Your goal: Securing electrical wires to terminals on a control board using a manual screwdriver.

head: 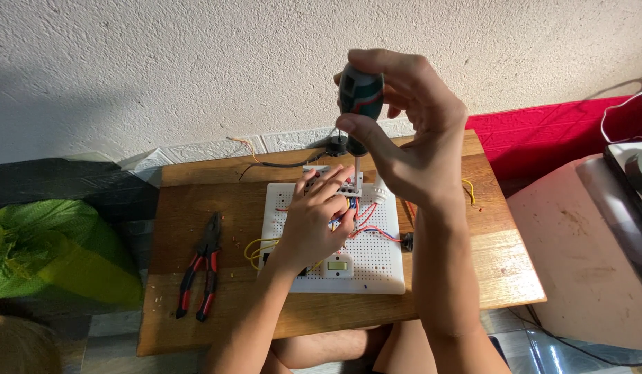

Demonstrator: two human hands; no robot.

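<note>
Hands work together: our right hand (pixel 411 118) grips the screwdriver (pixel 360 93) upright while our left hand (pixel 317 218) presses fingers flat on the white board (pixel 376 266) beneath, so we should keep the tip square.

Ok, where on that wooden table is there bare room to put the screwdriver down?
Bare wood on the table lies right of the white pegboard, and along the front edge. Another patch lies between the pliers and the pegboard. The pegboard is crowded with wires, under the left hand and the right hand's screwdriver.
</note>
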